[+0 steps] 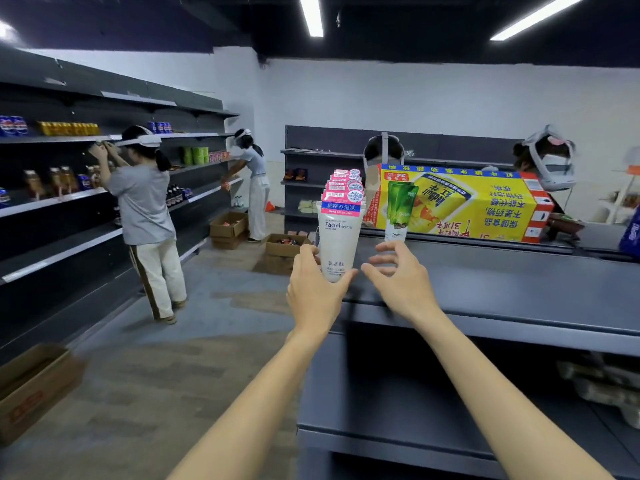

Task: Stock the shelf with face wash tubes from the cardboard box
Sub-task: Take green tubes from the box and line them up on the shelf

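A row of several white face wash tubes (341, 233) with pink and blue tops stands cap-down at the left end of the dark grey top shelf (502, 289). My left hand (313, 289) grips the front tube near its cap. My right hand (398, 275) hovers just right of that tube with fingers spread and loosely curled, holding nothing. A green and white tube (400, 209) stands upright behind my right hand. Behind it, the yellow, blue and red cardboard box (467, 206) lies on the same shelf.
Lower shelves (415, 441) sit below the top one, with wrapped packs (606, 386) at right. Two people stock the wall shelving (52, 209) on the left. Open cardboard boxes stand on the floor: box (31, 386), box (284, 249), box (228, 228). Two more people stand behind the box.
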Motion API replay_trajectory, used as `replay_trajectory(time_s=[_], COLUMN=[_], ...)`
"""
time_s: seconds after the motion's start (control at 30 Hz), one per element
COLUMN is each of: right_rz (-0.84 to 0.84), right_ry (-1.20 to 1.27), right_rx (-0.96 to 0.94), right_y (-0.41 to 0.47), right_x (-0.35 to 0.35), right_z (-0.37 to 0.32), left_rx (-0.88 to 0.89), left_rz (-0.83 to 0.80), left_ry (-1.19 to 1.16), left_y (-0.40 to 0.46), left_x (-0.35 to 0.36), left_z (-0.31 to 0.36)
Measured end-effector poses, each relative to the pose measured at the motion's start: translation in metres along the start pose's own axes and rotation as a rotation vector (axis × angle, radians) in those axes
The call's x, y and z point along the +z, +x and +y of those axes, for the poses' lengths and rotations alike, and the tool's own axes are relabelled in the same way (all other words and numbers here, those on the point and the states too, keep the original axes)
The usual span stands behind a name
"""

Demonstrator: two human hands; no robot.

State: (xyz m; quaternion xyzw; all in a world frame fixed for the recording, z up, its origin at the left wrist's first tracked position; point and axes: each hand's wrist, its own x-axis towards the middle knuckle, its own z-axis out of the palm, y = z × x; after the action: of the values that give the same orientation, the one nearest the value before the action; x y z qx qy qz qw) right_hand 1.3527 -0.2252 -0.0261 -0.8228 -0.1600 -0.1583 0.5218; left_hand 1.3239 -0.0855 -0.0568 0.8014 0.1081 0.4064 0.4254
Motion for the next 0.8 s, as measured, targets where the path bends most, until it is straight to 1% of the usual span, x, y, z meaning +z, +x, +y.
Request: replay_trajectory(time_s=[0.23,0.33,0.43,0.57,0.63,0.7,0.8], right_rz=[0.007,0.004,0.015,0.036,0.041,0.044,0.016], right_ry=[-0.002,-0.001,-0.022,-0.039,-0.020,0.004,0.018], right_rx=[-0.005,-0.006,-0.002,0.022,0.026,0.032,0.070], right_y=[0.000,-0.005,-0.015,-0.034,-0.047,-0.064,-0.094], right_x=[-0.006,-0.011,-0.019,-0.035,-0.044,-0.051,-0.057], right_z=[-0.004,-0.003,0.000,0.010,0.017,0.028,0.048], left_rx=[0.012,0.029,0.097,0.153,0.155,0.123,0.038], left_rz=[-0.062,0.000,0.054,-0.043,-0.068,-0.084,-0.152], left_ry=[-0.014,-0.053,-0.070,-0.042,-0.048,-0.058,-0.044], left_y=[-0.007,-0.021,-0.038,-0.058,-0.070,-0.086,-0.116], left_x=[-0.007,-0.011,-0.014,-0.015,-0.014,-0.010,0.002], left_z=[-0.003,0.001,0.013,0.021,0.019,0.015,0.005])
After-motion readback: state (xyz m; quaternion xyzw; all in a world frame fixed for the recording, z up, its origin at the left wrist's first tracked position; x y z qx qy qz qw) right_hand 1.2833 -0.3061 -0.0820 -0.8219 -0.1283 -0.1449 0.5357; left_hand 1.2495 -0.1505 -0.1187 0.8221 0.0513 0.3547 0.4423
